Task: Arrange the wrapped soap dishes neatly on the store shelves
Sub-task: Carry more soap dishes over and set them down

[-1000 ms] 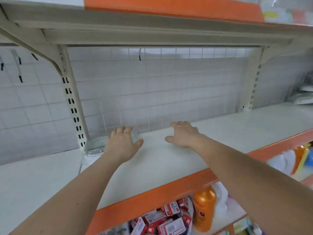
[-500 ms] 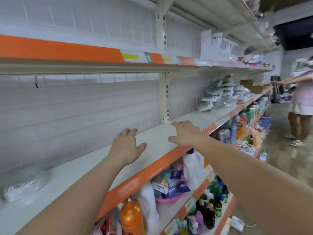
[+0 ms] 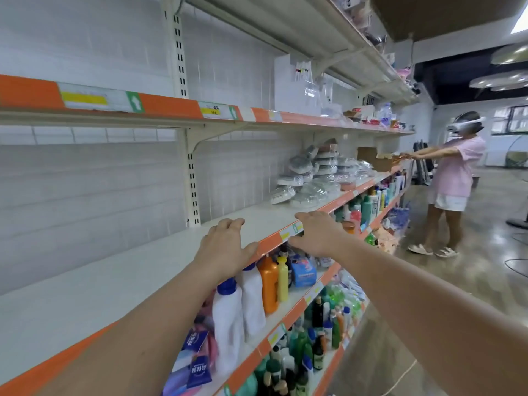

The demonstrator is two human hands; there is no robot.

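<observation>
Left hand point(image 3: 225, 247): empty, fingers loosely bent, over the orange front edge of the shelf point(image 3: 120, 281).
Right hand point(image 3: 317, 234): empty, fingers relaxed, just right of the left hand at the same edge.
Wrapped soap dishes point(image 3: 314, 178): loose heap on the shelf, well beyond the right hand.
Done: none visibly lined up; the shelf beneath and left of the hands is bare.
Left: likely the whole heap; fetch and set in rows.
</observation>
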